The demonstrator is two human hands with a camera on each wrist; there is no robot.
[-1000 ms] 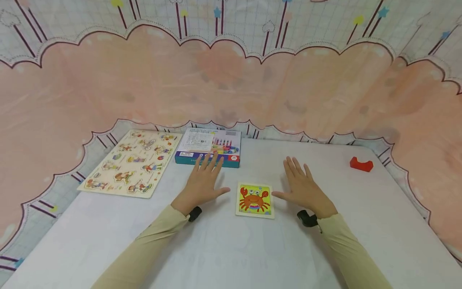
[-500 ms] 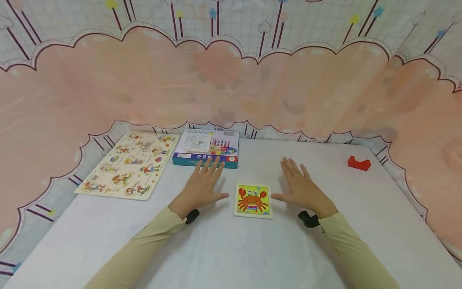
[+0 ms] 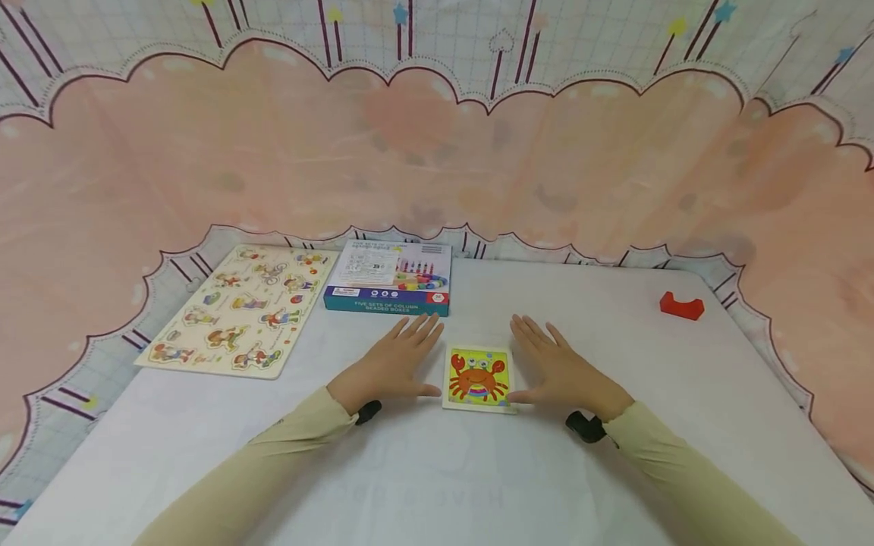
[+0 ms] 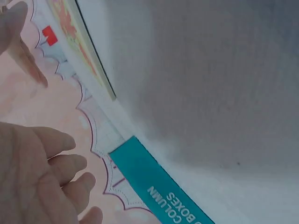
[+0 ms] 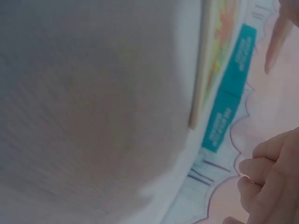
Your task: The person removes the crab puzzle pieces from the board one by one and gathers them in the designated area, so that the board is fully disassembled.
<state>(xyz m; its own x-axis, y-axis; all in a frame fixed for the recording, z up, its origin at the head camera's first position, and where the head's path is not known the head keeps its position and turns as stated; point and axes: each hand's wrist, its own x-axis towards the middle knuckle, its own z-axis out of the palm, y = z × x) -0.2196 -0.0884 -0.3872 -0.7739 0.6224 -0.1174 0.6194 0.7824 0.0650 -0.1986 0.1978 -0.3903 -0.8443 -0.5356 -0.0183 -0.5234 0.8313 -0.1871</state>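
A small square crab puzzle (image 3: 479,379), yellow-green with a pale frame, lies flat on the white table between the two hands. My left hand (image 3: 389,364) is just left of it, palm toward it, fingers extended and thumb pointing at its left edge. On the other side my right hand (image 3: 567,371) mirrors this, its thumb tip at or over the puzzle's right edge; whether it touches I cannot tell. Neither hand holds anything. In the left wrist view the left fingers (image 4: 67,168) are slightly bent; the right wrist view shows the right fingers (image 5: 257,172) likewise.
Behind the left hand stands a flat box of beads (image 3: 388,280) with a teal side. A larger wooden picture board (image 3: 246,311) with children's figures lies to its left. A red notched block (image 3: 681,305) sits at the far right. Patterned cloth (image 3: 437,159) hangs behind the table.
Both hands have moved inward and slightly nearer the body, closer to the crab puzzle. Their fingers have drawn closer together. The puzzle has stayed in place.
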